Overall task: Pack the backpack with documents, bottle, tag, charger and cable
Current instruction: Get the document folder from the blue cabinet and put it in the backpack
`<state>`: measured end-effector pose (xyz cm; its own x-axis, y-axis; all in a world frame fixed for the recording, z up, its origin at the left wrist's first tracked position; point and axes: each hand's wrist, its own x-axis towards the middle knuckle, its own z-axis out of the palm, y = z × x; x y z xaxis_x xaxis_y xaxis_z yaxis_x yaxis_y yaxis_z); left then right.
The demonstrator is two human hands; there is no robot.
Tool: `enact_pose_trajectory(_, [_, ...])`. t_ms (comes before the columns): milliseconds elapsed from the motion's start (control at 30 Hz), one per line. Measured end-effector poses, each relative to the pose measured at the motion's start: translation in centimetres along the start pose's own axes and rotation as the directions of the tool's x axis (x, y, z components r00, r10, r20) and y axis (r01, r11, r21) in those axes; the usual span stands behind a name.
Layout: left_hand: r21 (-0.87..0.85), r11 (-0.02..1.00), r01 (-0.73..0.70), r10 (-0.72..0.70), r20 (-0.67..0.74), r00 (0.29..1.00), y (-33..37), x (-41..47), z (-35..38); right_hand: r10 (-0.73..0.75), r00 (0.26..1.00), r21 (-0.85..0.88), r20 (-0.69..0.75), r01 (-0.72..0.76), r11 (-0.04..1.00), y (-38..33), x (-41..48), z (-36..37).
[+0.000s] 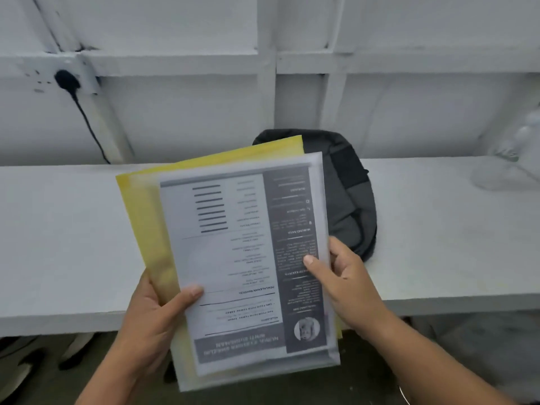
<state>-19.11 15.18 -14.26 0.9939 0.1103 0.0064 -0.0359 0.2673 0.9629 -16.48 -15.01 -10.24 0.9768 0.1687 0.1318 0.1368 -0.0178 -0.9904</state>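
Both hands, left hand (152,314) and right hand (347,282), grip the documents (248,258), unpacked, backpack (350,194) at one o'clock.

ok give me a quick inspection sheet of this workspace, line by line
surface: white shelf, mostly bare.
job's things: documents, a printed sheet in a clear sleeve over a yellow folder, held above the shelf's front edge; dark backpack lying on the shelf behind them; a clear object at the right edge, maybe the bottle, too blurred to tell; tag and charger not seen.
clutter: nothing seen.
hands: left hand grips the stack's lower left edge; right hand grips its right edge, thumb on top.
cables: black plug in a wall socket, its cable dropping behind the shelf.
surroundings: white panelled wall; dark floor below.
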Motion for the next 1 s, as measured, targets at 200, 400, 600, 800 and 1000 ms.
enact_pose_trajectory(200, [0.022,0.999,0.026,-0.028,0.077,0.997,-0.4,3.2,4.4,-0.002,0.999,-0.104,-0.041,-0.002,0.995,0.1,-0.5,-5.1])
enact_pose_trajectory(400, [0.011,0.999,0.045,-0.047,0.134,0.99,-1.3,3.8,6.6,-0.009,0.999,-0.146,-0.048,0.002,0.989,1.0,0.9,-10.2])
enact_pose_trajectory(600, [0.001,0.996,0.086,-0.086,0.106,0.991,-1.8,3.1,6.8,0.108,0.952,-0.88,0.285,0.215,0.424,2.8,4.8,-13.8])
enact_pose_trajectory(800, [-0.001,0.994,0.11,-0.11,0.086,0.99,-1.5,1.9,6.9,-0.122,0.98,-0.793,0.155,0.197,0.576,0.5,9.5,-13.2])
enact_pose_trajectory(1000, [0.026,0.979,0.201,-0.202,0.16,0.966,-1.2,1.6,7.5,-0.075,0.99,-0.555,-0.119,-0.003,0.832,-6.9,17.7,-14.9])
